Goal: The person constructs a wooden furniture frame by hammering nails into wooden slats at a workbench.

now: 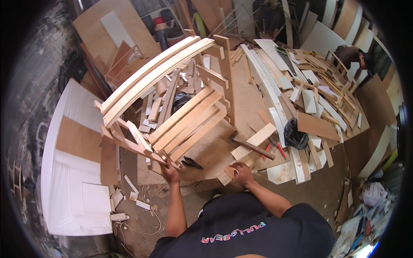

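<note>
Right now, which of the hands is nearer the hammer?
Right. The right hand rests on a wood piece just below the hammer; the left hand grips the wooden frame, farther left.

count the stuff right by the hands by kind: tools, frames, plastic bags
Hammer: 1
Pliers: 1
Red-handled tool: 1
Slatted wooden frame, gripped at its corner by the left hand: 1
Black plastic bags: 2
Small wood block under the right hand: 1
Total: 7

Hammer (251, 145), black bag (295, 135), white panels (77, 202), scattered offcuts (309, 101).
</note>
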{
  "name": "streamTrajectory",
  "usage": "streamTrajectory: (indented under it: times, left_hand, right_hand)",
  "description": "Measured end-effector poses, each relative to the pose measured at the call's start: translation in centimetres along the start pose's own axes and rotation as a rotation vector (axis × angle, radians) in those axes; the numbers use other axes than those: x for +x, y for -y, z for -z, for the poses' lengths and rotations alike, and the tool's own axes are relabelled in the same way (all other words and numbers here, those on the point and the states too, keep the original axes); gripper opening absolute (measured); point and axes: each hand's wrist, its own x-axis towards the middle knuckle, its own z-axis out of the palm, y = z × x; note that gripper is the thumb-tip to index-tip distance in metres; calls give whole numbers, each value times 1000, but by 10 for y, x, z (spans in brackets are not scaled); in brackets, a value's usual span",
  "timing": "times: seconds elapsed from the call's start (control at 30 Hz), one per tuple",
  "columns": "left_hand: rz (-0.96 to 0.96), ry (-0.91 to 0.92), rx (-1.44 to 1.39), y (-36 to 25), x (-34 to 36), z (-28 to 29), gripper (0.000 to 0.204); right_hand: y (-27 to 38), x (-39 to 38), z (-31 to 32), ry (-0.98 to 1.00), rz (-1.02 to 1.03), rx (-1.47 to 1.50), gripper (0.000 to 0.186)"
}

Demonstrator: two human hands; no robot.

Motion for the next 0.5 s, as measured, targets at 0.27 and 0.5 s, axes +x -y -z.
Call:
streamTrajectory:
  times: [0.27, 0.5]
  left_hand:
    - [-11, 132, 125, 32, -109, -33, 65]
    - [-9, 1021, -269, -25, -166, -88, 41]
  right_hand:
    - [2, -41, 18, -74, -123, 55, 39]
    - [5, -79, 67, -368, -255, 9, 36]
